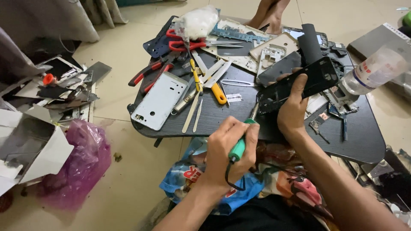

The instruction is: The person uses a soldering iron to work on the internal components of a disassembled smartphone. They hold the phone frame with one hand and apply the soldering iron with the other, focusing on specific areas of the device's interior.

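My left hand [226,150] grips the green handle of a soldering iron [238,147]. Its metal tip points up toward the lower left corner of a black phone frame [309,80]. My right hand [293,109] holds that frame from below, tilted above the low black table [364,139]. The iron's black cord loops down beneath my left wrist. I cannot tell whether the tip touches the frame.
On the table lie a silver phone back cover [159,100], red scissors [188,42], red-handled pliers [147,73], a yellow-handled screwdriver [219,93], tweezers and several phone parts. A clear plastic bottle [376,68] lies at right. A pink bag [81,162] and scrap parts [64,85] sit left on the floor.
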